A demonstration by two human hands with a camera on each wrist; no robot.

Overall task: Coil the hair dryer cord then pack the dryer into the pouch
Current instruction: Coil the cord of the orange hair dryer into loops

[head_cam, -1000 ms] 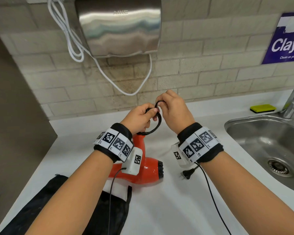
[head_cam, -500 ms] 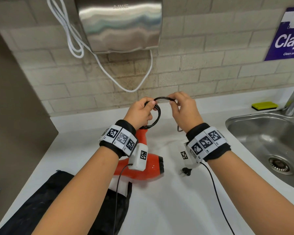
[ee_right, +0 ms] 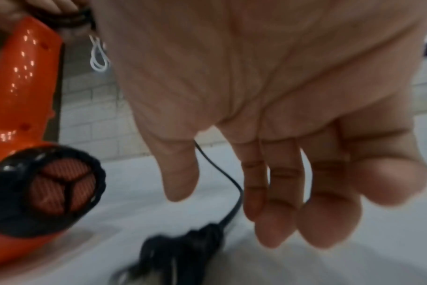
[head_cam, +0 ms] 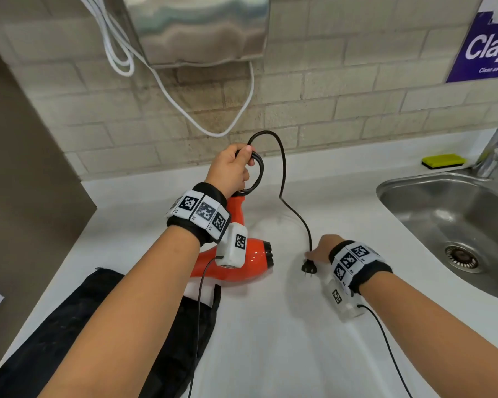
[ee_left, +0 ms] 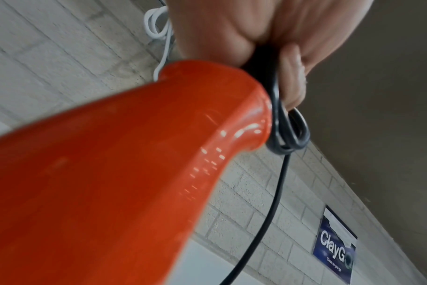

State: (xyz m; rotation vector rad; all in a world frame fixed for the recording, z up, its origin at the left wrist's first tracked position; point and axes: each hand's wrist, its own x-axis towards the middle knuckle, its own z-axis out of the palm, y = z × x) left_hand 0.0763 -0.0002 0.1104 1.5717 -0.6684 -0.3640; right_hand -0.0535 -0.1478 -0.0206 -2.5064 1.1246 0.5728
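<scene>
The coiling was partly done, by the look of it. A few loops of the black cord [head_cam: 258,173] were gathered at the end of the handle of the orange hair dryer [head_cam: 236,262], which lay on the white tabletop [head_cam: 285,340] at the centre of the head view. The left hand [head_cam: 232,168], just above centre, was the grip clamped on those loops, fingers and thumb curled round them; the left wrist view showed the loops pinched right beside the handle end. From that hand the rest of the cord rose in an arch, then ran loose down the tabletop to the plug [head_cam: 309,267], which lay flat right of centre. So a fair length was not yet wound, and the packing had not begun: the black pouch [head_cam: 69,326] lay flat at lower left, its upper edge under the dryer's body, with nothing in it as far as could be seen.

The right hand [head_cam: 321,251] was low over the plug. In the right wrist view its fingers [ee_right: 280,192] hung apart and only loosely bent, with the plug just beneath the fingertips; it held nothing, and whether the tips touched the plug or cord could not be told, as that view was blurred.
</scene>
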